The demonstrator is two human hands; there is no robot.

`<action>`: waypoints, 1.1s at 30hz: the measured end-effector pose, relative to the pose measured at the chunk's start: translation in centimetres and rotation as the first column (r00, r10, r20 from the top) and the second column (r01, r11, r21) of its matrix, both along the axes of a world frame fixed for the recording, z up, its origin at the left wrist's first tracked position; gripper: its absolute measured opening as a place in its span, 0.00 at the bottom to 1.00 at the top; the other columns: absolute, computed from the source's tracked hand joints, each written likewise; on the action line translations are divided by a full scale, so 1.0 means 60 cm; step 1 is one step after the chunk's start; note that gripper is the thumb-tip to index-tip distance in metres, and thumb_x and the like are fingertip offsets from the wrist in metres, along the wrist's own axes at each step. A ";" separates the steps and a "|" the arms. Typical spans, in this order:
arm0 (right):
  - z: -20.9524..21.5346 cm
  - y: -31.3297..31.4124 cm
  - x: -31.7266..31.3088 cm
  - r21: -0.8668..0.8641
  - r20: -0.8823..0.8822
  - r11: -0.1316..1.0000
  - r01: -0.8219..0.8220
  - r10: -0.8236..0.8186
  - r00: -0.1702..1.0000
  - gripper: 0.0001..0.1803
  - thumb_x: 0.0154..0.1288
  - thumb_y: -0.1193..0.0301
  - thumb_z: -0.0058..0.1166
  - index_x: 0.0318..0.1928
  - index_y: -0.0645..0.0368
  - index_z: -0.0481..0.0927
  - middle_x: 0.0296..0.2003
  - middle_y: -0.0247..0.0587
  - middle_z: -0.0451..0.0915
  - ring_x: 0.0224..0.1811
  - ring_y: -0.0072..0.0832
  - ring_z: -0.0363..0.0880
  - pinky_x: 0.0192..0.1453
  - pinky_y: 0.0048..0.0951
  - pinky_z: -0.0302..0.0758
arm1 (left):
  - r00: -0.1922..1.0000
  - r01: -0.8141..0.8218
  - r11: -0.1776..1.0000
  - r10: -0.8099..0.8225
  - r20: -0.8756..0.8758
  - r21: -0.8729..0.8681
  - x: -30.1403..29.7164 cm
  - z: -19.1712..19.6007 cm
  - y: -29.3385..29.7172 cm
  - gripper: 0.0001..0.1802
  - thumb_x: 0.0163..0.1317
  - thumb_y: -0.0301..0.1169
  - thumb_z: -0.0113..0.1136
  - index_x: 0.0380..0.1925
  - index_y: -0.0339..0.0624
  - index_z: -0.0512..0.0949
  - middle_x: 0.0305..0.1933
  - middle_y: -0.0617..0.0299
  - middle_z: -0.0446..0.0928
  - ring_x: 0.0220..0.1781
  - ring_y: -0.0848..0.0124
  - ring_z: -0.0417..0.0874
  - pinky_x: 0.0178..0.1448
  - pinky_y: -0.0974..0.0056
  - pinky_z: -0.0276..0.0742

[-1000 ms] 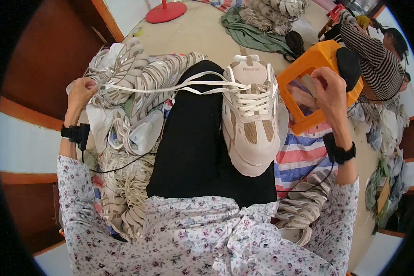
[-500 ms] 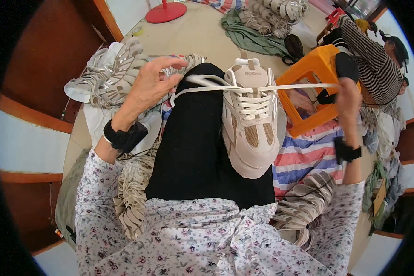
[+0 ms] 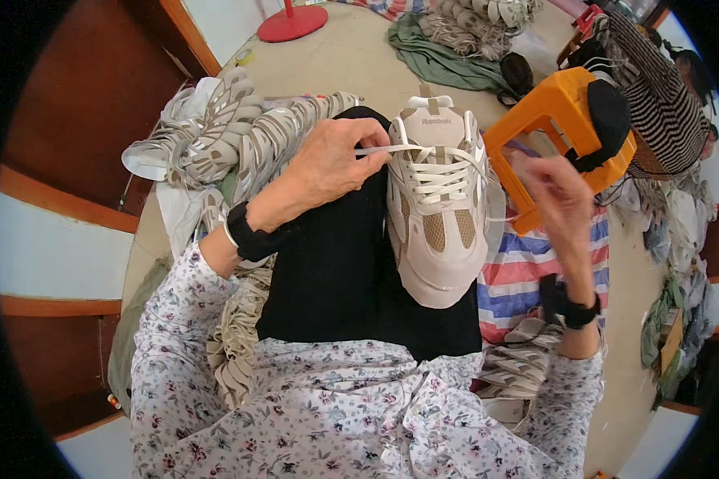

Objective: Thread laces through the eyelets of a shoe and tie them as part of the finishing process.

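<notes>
A beige and tan sneaker (image 3: 442, 271) rests on my black-clad lap, toe towards me, its cream lace (image 3: 442, 189) threaded through the eyelets. Just left of the shoe's tongue, my left hand (image 3: 331, 164) pinches one end of the lace between thumb and fingers, and that end runs across to the top eyelets. My right hand (image 3: 558, 195) hovers to the right of the shoe, in front of the orange stool. Motion smears its fingers, so whether it holds anything is unclear. A loose length of lace hangs at the shoe's right side.
Stacked beige shoe uppers (image 3: 216, 136) lie left of my legs, with more uppers (image 3: 523, 359) at my right hip. An orange stool (image 3: 507, 120) bearing a black pad stands at the right, beside a person in stripes (image 3: 655, 96). Striped sheeting (image 3: 511, 279) covers floor there.
My left hand has moved right, close to the shoe, and pinches the lace. My right hand has come inward and down; the lace that stretched out to it is no longer taut.
</notes>
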State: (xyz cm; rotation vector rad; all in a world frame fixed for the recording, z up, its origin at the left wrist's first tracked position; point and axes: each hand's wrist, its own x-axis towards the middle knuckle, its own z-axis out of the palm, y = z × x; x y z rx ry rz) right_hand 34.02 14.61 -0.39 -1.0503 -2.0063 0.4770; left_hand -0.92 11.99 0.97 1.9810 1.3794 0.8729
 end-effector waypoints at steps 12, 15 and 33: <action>0.026 -0.005 -0.165 0.017 0.005 0.995 -0.101 0.101 0.995 0.06 0.59 0.84 0.59 0.36 0.66 0.76 0.30 0.34 0.69 0.27 0.20 0.68 0.30 0.21 0.66 | 0.975 -0.136 0.904 0.194 -0.106 0.405 0.082 -0.006 -0.031 0.13 0.52 0.31 0.71 0.34 0.37 0.80 0.32 0.55 0.75 0.31 0.58 0.79 0.34 0.59 0.74; 0.025 -0.007 -0.164 0.073 0.003 0.992 -0.099 0.099 0.995 0.06 0.59 0.83 0.58 0.34 0.66 0.74 0.30 0.35 0.70 0.25 0.20 0.67 0.29 0.22 0.66 | 0.965 -0.129 0.888 0.214 -0.148 0.441 0.094 -0.005 -0.027 0.11 0.53 0.30 0.70 0.32 0.37 0.79 0.32 0.55 0.74 0.30 0.56 0.80 0.33 0.56 0.75; 0.063 0.002 -0.146 -0.148 -0.194 0.982 -0.120 0.091 0.977 0.03 0.60 0.82 0.56 0.35 0.66 0.78 0.23 0.30 0.73 0.24 0.14 0.69 0.28 0.20 0.66 | 0.945 -0.220 0.887 0.297 -0.136 0.406 0.109 -0.010 -0.023 0.07 0.57 0.25 0.62 0.30 0.35 0.73 0.31 0.47 0.75 0.33 0.46 0.79 0.35 0.48 0.74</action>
